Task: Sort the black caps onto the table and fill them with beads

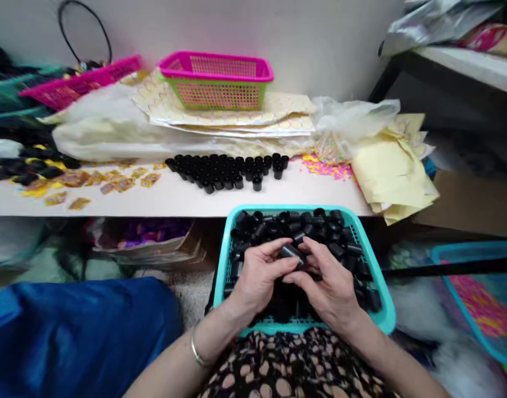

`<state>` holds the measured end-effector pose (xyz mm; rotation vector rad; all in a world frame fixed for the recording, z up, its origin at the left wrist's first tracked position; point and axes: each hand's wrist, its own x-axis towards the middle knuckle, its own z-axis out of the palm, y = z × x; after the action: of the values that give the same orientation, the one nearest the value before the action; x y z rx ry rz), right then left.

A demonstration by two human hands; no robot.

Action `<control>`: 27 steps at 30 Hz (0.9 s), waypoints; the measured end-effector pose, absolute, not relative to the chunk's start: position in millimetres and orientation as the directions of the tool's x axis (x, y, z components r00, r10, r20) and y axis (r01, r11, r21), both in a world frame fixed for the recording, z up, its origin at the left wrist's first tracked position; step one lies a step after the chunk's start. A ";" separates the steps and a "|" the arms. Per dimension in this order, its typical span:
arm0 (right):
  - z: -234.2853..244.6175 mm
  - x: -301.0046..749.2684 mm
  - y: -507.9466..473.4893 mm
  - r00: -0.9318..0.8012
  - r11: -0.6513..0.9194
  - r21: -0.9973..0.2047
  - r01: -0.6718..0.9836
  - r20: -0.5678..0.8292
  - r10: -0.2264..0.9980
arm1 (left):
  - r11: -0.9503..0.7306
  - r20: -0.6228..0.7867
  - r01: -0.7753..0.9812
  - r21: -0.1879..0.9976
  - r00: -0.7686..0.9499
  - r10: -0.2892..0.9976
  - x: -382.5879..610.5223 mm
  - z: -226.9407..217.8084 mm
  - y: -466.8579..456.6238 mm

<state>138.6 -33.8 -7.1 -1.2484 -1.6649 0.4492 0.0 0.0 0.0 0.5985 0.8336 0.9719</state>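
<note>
— Where was the piece being handled?
— In the left hand [253,279], whose thumb and fingers were clamped on a small black cylinder [290,251]. It was tilted just above the turquoise basket [274,208], which was full of loose black pieces [363,269].
— And the right hand [331,284]?
— Its thumb and fingers were curled in close to the cylinder's end. I couldn't tell whether they gripped it or another dark piece beside it (black on black, with some blur, hid the contact).
— So which step was in hand?
— Close two-handed handling of a single piece, I'd have said. On the white table [154,202], beyond the basket, stood a cluster of black cups [209,187], most packed tightly, a few set forward.
— What did the next move call for?
— In my judgement, a steady left pinch, since the cylinder looked small and smooth, and a clean hold by the right fingertips. A slip would probably have dropped it among the look-alikes below, hard to pick out again.
</note>
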 end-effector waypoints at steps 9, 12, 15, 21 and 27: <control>7.4 123.3 -2.5 -0.311 0.595 -0.557 0.580 0.524 0.793 | 0.393 -0.284 -0.517 0.761 0.280 0.917 -4.7 10.9 17.2; 24.4 133.3 43.9 -0.385 0.565 -0.513 0.646 0.420 0.822 | 0.261 -0.249 -0.491 0.831 0.092 0.964 -20.0 15.5 36.4; 27.1 149.4 110.5 -0.185 0.212 -0.309 0.927 0.114 0.976 | 0.089 -0.112 -0.199 0.976 -0.104 0.988 -49.8 9.5 49.9; -10.3 151.8 196.0 -0.131 0.091 -0.264 0.960 -0.137 0.982 | -0.322 0.240 0.465 0.825 0.228 0.944 -90.7 -15.6 36.0; -0.6 137.6 166.6 -0.132 0.126 -0.241 0.962 -0.009 0.991 | -0.575 0.209 0.545 0.610 0.589 0.780 -90.8 -18.6 17.8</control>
<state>137.6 166.6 -0.6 -1.9614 -2.2366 0.2819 -90.8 17.8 -18.6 2.3305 1.0545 0.6409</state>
